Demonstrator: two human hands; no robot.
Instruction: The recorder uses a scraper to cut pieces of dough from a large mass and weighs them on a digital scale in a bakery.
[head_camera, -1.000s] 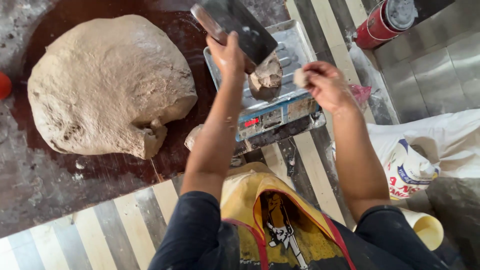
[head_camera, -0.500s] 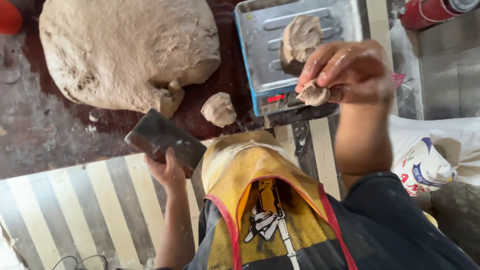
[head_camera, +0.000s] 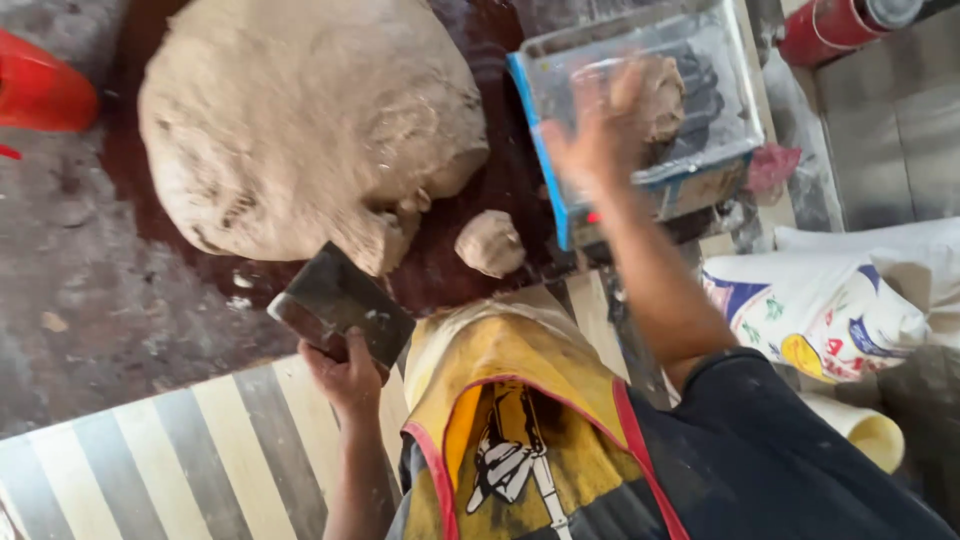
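Beside big dough (head_camera: 300, 130), left hand (head_camera: 345, 375) grips scraper (head_camera: 340, 300).

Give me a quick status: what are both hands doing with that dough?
Left hand grips dough scraper beside big dough mass. Right hand, blurred, over dough piece on scale. Small dough lump lies loose between.

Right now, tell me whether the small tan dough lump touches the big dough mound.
Apart: the head view shows dark board between the small tan dough lump and the big dough mound.
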